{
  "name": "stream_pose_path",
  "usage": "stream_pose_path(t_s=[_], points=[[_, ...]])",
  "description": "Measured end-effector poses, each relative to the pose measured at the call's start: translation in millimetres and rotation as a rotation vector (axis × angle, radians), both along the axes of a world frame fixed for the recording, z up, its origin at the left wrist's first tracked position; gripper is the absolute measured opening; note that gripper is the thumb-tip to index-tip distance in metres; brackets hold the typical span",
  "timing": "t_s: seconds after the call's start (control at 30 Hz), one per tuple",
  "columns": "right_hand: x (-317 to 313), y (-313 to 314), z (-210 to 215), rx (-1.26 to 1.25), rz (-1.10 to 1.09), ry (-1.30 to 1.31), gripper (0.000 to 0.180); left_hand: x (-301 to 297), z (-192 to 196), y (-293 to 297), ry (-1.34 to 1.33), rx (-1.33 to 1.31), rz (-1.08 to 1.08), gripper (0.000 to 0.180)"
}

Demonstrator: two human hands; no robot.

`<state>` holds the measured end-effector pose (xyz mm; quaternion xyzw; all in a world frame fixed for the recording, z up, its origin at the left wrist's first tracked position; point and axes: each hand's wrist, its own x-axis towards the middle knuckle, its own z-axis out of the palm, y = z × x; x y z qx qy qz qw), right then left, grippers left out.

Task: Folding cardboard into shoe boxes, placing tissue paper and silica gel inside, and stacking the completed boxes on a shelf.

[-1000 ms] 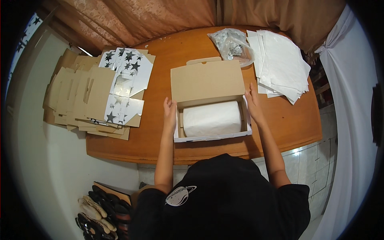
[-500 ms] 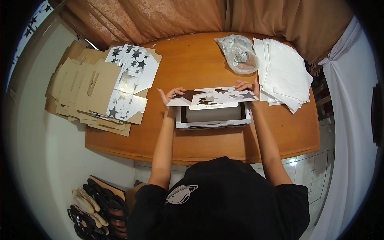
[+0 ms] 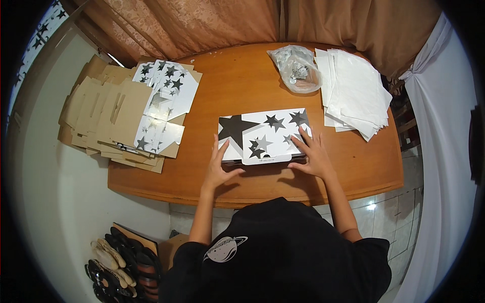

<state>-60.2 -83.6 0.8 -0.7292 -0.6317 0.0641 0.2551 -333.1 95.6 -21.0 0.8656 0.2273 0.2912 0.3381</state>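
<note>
A white cardboard box [image 3: 277,135] printed with black and grey stars lies on the wooden table in front of me. Its lid is down over the top, and a white front flap [image 3: 267,160] still sticks out along the near edge. My left hand [image 3: 220,169] is at the near left corner, fingers spread and fingertips by the lid's edge. At the right end, my right hand [image 3: 314,155] rests spread fingers on the lid, its thumb beside the flap. The box's contents are hidden now.
Stacked flat cardboard box blanks [image 3: 116,111], some star-printed, cover the table's left side. A clear plastic bag [image 3: 298,70] with silvery pieces lies at the back right beside white paper sheets [image 3: 353,93]. Several shoes [image 3: 121,262] stand at lower left, below the table [image 3: 212,91].
The raised lid has come down toward me and now covers the grey contents. Both hands have moved from the lid's far corners to the near side of the box.
</note>
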Motion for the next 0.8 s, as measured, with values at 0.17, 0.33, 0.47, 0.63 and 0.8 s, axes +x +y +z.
stream_pose_path(t_s=[0.17,0.33,0.47,0.63,0.8], points=[[-9.0,5.6,-17.0,0.249,-0.101,0.120,0.065,15.4,-13.9,-15.1,-0.204,0.075,0.254,0.094],[-6.7,10.0,-11.2,0.315,-0.091,0.129,0.048,26.2,1.2,-18.5,-0.264,0.019,0.360,0.075],[-8.3,8.6,-20.3,0.321,-0.094,0.171,0.043,25.6,-14.4,-20.7,-0.194,0.071,0.392,0.065],[-20.1,0.4,-6.5,0.114,-0.224,-0.020,0.041,19.5,-8.9,-29.5,0.049,0.281,0.399,0.057],[-33.8,5.7,-7.8,0.168,-0.264,-0.153,0.040,19.6,-15.1,-39.9,0.119,0.608,0.334,0.046]])
